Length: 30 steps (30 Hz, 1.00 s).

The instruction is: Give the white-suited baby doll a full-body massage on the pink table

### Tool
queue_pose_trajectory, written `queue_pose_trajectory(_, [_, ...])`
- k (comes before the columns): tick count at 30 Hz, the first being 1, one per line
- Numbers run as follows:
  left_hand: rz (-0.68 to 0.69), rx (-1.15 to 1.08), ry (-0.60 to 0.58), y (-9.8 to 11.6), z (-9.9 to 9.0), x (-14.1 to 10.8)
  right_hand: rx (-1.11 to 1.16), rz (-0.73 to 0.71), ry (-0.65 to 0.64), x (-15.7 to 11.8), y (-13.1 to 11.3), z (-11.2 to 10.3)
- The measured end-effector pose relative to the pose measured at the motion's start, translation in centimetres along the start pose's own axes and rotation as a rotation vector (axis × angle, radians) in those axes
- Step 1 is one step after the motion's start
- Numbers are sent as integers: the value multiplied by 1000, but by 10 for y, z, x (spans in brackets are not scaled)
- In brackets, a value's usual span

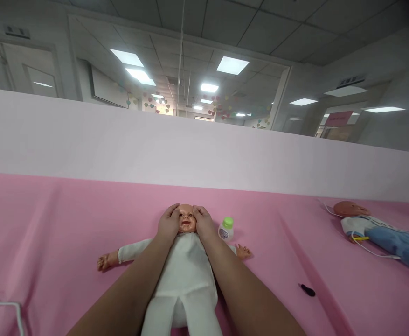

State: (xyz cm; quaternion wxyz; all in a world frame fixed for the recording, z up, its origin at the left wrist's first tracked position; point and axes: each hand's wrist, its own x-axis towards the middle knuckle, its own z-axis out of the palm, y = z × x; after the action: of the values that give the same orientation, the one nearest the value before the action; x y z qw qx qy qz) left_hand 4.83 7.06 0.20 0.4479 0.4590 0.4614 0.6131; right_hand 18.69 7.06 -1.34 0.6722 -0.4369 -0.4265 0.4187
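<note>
A baby doll (187, 261) in white clothes lies face up on the pink cover, its arms spread out to both sides. My left hand (169, 221) cups one side of the doll's head, with the thumb near its temple. On the other side my right hand (204, 220) is curved round the head in the same way. The doll's face shows between my hands; most of my fingers are hidden behind the head. Just right of my right hand stands a small clear bottle (225, 229) with a green cap.
A second doll (396, 238) in blue and white lies at the far right, with a thin white tube beside it. A small black object (308, 290) rests at the lower right. A white cord (4, 302) crosses the lower left. Behind the pink cover (78, 210) rises a white wall (127, 144) with glass above.
</note>
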Motion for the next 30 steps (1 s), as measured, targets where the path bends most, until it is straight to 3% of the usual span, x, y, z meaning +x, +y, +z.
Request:
queue_pose_trajectory(14, [21, -25, -108, 2, 1, -4, -68, 25, 13, -9, -10, 2])
queue_pose_trajectory(20, [6, 33, -26, 3, 3, 0, -58, 29, 25, -2, -4, -2])
queue_pose_trajectory(30, [-9, -39, -53, -1, 2, 0, 108, 58, -45, -7, -2, -5])
